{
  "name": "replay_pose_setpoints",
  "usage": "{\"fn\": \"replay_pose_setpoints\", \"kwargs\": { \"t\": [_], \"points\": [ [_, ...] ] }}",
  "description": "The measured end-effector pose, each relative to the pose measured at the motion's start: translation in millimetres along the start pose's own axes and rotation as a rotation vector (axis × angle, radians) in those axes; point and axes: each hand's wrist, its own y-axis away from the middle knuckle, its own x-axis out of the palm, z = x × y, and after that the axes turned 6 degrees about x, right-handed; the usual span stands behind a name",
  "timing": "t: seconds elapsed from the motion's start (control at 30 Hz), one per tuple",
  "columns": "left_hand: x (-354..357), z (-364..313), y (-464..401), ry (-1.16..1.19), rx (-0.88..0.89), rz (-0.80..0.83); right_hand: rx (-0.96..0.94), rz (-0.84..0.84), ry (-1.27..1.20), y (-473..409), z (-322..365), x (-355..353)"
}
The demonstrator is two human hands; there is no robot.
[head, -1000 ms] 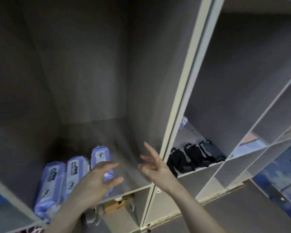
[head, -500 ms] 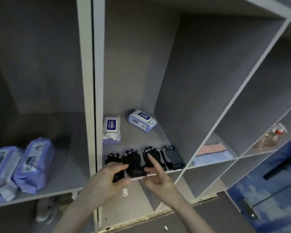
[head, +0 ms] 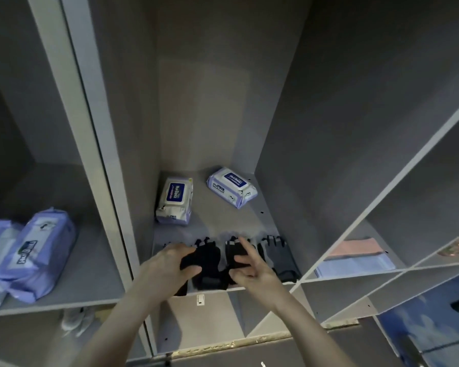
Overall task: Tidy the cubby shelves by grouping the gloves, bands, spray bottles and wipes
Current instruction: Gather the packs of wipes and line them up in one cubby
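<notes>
I count four gloves (head: pixel 207 260) in a row at the front edge of the shelf (head: pixel 223 218), under my hands. My left hand (head: pixel 167 266) grips the leftmost glove, with fingers curled on it. My right hand (head: pixel 252 268) rests with loose fingers on the third glove; I cannot tell if it pinches it. Behind the hands lie two wipes packs (head: pixel 174 200). Left of my left hand, in the next cubby, I see two more packs (head: pixel 35 255).

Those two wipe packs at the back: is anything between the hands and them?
Yes. A row of black gloves lies along the shelf's front edge, under both hands; the wipe packs lie behind it.
</notes>
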Motion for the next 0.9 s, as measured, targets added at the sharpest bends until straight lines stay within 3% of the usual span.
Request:
{"fn": "replay_pose_setpoints", "kwargs": {
  "t": [0.23, 0.33, 0.43, 0.57, 0.73, 0.9],
  "points": [
    [51.7, 21.4, -62.4, -0.04, -0.029, 0.222, 0.071, 0.015, 0.131, -65.9, -17.2, -26.7],
    [68.3, 29.8, -94.3, -0.011, -0.002, 0.215, 0.047, -0.002, 0.166, -98.3, -18.3, -32.8],
    [84.7, 37.9, -121.9, -0.143, 0.075, 0.228, -0.008, -0.002, 0.24, -132.5, -17.4, -39.3],
    [112.4, 61.2, -133.8, -0.262, 0.036, 0.345, -0.029, 0.041, 0.488, -178.5, -18.3, -48.0],
    [131.0, 79.2, -138.9, -0.364, 0.068, 0.289, -0.021, -0.044, 0.764, -248.4, -12.3, -66.6],
    [136.5, 82.3, -137.4, -0.372, 0.059, 0.297, -0.084, -0.162, 0.876, -305.1, -1.2, -77.6]
  ]
}}
